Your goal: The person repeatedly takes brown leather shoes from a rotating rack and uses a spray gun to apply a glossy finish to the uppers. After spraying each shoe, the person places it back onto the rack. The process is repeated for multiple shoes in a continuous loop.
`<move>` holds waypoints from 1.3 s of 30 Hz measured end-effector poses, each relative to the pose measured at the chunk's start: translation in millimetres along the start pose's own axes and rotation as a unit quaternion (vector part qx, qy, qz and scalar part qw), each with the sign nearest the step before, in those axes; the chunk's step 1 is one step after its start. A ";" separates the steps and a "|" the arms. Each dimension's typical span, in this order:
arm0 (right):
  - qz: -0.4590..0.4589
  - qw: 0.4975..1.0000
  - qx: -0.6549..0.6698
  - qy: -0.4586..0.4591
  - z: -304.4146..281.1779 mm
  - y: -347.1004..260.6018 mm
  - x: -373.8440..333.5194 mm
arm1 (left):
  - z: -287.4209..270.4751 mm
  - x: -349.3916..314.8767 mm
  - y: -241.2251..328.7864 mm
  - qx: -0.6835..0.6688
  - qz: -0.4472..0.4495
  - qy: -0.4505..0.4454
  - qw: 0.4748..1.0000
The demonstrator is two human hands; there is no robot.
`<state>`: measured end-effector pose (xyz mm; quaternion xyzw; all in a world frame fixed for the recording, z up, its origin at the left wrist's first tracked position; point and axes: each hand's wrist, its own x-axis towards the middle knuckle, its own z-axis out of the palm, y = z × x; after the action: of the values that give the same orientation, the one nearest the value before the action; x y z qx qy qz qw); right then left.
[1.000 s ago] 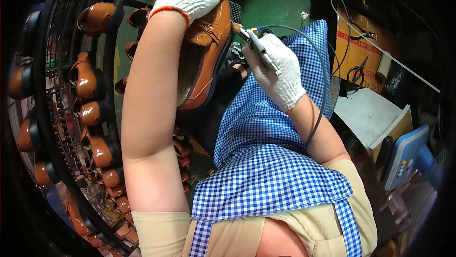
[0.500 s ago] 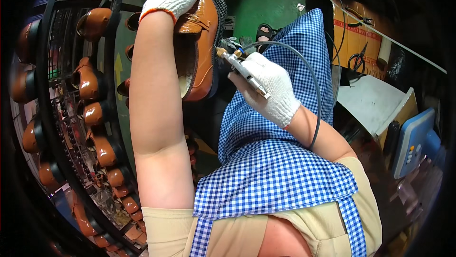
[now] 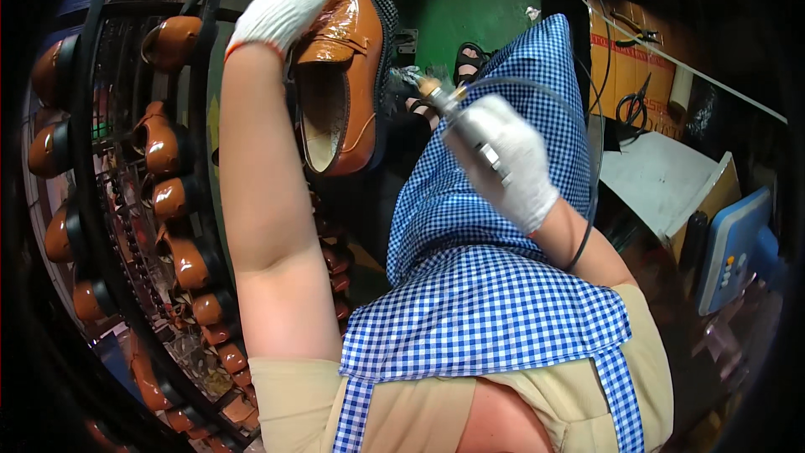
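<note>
My left hand (image 3: 278, 15), in a white knit glove with an orange cuff, is at the toe of a glossy brown leather shoe (image 3: 359, 76) and grips its outer side. The thumb stretches toward the tip, and the other fingers are partly hidden. The shoe hangs toe away from me, its pale insole showing through the opening and a dark sole along its right side. My gloved right hand (image 3: 518, 160) is closed around a small metal spray gun (image 3: 470, 130), its brass nozzle pointing toward the shoe from a short gap away. A thin grey hose (image 3: 590, 222) runs from the gun past my forearm.
A dark metal rack (image 3: 88, 118) on my left carries several glossy brown shoes (image 3: 162, 143). To my right are a cardboard box (image 3: 650, 63) with black scissors (image 3: 635, 107) and pliers on it, a white board (image 3: 654, 168) and a blue device (image 3: 731, 248) with buttons.
My right hand has drawn back to the right with the spray gun, away from the shoe. My left hand and the shoe have shifted a little left, showing more of the shoe's opening.
</note>
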<state>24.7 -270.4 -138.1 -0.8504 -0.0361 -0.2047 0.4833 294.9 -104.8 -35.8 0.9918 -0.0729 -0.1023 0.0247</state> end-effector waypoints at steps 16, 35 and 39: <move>-0.003 0.996 -0.082 -0.043 36.2 62.2 32.5 | 51.3 -214.5 -57.5 -0.125 0.286 0.098 0.945; 0.041 0.981 0.190 -0.006 123.4 41.9 49.3 | 9.4 -508.2 -165.3 0.169 -0.107 0.512 0.835; -0.002 0.995 0.101 -0.007 119.8 34.2 54.4 | -56.8 -498.1 -178.1 0.029 -0.221 0.525 0.821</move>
<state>120.9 -195.8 -198.6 -0.7984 -0.0622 -0.1949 0.5663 -150.9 147.7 107.6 0.8850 0.1693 0.4337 0.0074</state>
